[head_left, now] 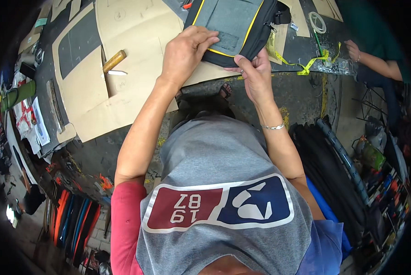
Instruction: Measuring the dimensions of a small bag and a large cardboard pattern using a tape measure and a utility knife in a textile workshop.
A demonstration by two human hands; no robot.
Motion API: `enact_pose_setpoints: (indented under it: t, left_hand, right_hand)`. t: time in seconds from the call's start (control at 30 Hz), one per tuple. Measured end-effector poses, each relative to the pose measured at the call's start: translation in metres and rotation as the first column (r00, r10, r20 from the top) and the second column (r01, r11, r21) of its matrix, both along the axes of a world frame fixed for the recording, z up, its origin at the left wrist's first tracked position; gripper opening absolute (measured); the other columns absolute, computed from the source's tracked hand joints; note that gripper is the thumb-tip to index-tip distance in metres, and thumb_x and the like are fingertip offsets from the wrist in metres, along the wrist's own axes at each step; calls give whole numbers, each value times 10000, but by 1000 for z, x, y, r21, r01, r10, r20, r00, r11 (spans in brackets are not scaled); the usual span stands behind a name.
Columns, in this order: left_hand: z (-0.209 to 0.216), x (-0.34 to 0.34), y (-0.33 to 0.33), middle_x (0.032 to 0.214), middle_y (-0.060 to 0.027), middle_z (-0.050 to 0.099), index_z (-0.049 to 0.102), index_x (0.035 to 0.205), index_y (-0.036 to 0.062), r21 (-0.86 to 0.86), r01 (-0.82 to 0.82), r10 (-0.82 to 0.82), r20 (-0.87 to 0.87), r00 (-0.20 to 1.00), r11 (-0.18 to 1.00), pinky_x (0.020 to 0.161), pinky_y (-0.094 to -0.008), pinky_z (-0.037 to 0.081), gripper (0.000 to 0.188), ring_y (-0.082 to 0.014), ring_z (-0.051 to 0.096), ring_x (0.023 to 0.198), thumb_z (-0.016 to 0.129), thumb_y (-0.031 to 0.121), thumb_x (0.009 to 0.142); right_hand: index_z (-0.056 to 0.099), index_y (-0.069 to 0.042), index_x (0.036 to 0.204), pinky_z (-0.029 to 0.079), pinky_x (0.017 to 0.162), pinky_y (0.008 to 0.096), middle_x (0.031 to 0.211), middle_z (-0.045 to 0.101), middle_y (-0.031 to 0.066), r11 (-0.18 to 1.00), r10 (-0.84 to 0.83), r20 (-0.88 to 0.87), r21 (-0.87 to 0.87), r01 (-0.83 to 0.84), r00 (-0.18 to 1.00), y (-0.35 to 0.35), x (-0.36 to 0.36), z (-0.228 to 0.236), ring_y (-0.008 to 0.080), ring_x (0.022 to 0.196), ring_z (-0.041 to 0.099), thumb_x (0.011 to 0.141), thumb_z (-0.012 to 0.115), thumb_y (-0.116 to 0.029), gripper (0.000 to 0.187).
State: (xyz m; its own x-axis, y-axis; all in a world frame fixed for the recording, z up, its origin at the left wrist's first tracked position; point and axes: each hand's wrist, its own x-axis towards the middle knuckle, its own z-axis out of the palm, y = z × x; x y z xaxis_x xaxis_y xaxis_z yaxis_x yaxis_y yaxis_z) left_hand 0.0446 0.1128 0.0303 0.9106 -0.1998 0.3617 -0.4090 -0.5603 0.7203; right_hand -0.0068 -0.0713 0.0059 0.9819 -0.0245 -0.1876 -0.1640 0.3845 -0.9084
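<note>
Currently at twelve o'clock, running toward one: black bag (242,39) with grey front panel and yellow piping, face up at near edge of dark worktable (301,46). At twelve, slightly toward eleven: left hand (187,51), laid over bag's lower left, fingers bunched together, thumb and index tips by a dark patch (228,42) on grey panel; perhaps pinching, perhaps only pressing, too small to tell. At one o'clock: right hand (256,75), clamped on bag's bottom edge, thumb on top, other fingers tucked under; chain bracelet (273,127) at wrist. Toward two: yellow tape measure (305,69), twisted along table edge, near right hand. Farther out at two: co-worker's hand (352,49), well apart from bag. Between ten and eleven: brown cardboard (141,46), bearing wooden handle (115,61) with pale sliver (117,73) just beside. Past three: black rolls (329,178), bundled together.
</note>
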Motion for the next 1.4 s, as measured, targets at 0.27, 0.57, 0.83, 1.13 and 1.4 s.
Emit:
enact_pose_setpoints:
  t: [0.27, 0.57, 0.83, 1.13, 1.4]
  left_hand:
    - [-17, 12, -9, 921, -21, 710, 758, 923, 123, 144, 72, -86, 90, 992, 987, 686, -356, 549, 117, -246, 684, 795, 723, 220, 868]
    - [-6, 3, -7, 964, -30, 687, 729, 977, 98, 181, 249, -272, 119, 955, 952, 703, -335, 563, 129, -249, 679, 815, 717, 178, 876]
    - [3, 17, -2, 992, -52, 699, 719, 1035, 87, 212, 199, -187, -73, 980, 957, 717, -336, 571, 150, -247, 698, 813, 701, 139, 895]
    - [0, 14, 9, 952, -33, 696, 743, 954, 90, 299, 310, -322, -9, 947, 902, 728, -369, 573, 151, -264, 691, 817, 665, 216, 922]
    - [14, 31, 1, 851, -88, 627, 640, 848, 56, 478, 436, -499, 6, 866, 763, 698, -396, 556, 105, -285, 677, 777, 665, 158, 853]
  right_hand:
    - [460, -12, 1298, 642, 776, 366, 1113, 658, 86, 1000, 10, 7, 1, -10, 1000, 0, 2, -1, 132, 905, 671, 930, 592, 26, 392]
    - [423, 23, 1288, 645, 762, 337, 1147, 632, 121, 1000, 16, 12, 26, -16, 1000, 0, 0, 1, 160, 963, 661, 903, 629, 49, 438]
    - [413, -7, 1332, 636, 782, 350, 1103, 657, 93, 995, 48, 61, -90, -42, 997, -3, 5, 5, 129, 919, 671, 926, 607, 35, 452]
    - [417, 6, 1336, 631, 790, 352, 1122, 669, 114, 999, 19, 45, -45, -17, 999, 0, 5, 5, 153, 929, 686, 920, 617, 39, 463]
    - [447, 27, 1301, 640, 739, 324, 1089, 676, 105, 998, 45, 49, -53, -43, 998, 3, 7, 13, 135, 910, 683, 887, 646, 61, 461]
